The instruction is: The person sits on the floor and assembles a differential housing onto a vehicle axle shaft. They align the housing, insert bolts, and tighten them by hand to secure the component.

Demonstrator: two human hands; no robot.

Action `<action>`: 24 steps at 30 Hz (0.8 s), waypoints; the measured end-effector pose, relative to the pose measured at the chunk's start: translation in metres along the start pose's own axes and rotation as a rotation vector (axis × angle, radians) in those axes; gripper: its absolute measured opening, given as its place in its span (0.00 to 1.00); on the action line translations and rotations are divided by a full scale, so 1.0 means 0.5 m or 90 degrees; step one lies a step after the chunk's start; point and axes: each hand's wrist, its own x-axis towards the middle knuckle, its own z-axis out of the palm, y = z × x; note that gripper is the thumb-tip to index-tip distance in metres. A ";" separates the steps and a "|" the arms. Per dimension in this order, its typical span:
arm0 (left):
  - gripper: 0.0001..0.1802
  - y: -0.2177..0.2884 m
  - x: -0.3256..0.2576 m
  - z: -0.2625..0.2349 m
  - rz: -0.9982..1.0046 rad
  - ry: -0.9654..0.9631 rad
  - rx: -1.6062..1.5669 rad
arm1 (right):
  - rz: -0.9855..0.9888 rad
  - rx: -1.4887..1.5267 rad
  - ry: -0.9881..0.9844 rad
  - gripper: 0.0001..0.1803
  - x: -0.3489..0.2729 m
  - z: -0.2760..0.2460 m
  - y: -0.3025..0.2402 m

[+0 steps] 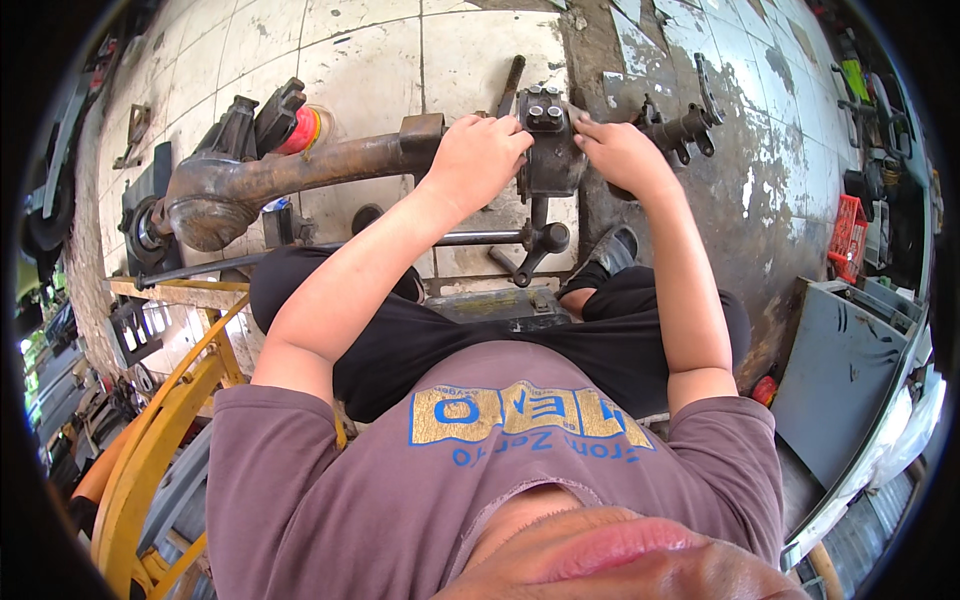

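A long rusty axle beam lies across the tiled floor in front of me. At its right end sits a dark steering knuckle block with bolt heads on top. My left hand grips the left side of that block where it meets the beam. On the block's right side my right hand rests with its fingers curled over the top edge. A thin steel rod runs below the beam to a forked joint.
A yellow metal frame stands at lower left. To the right of the knuckle lies a dark spindle piece. A grey metal box and a red crate are on the right. My sandalled foot rests below the knuckle.
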 end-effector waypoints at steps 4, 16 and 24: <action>0.14 -0.001 -0.005 -0.004 -0.003 -0.029 0.011 | -0.002 -0.039 -0.043 0.23 -0.009 -0.037 -0.033; 0.21 -0.009 -0.012 -0.004 0.045 -0.038 0.010 | 0.049 -0.029 -0.076 0.22 -0.007 -0.052 -0.057; 0.19 -0.013 -0.007 -0.004 0.061 -0.043 0.005 | 0.019 -0.015 -0.038 0.23 -0.006 -0.049 -0.051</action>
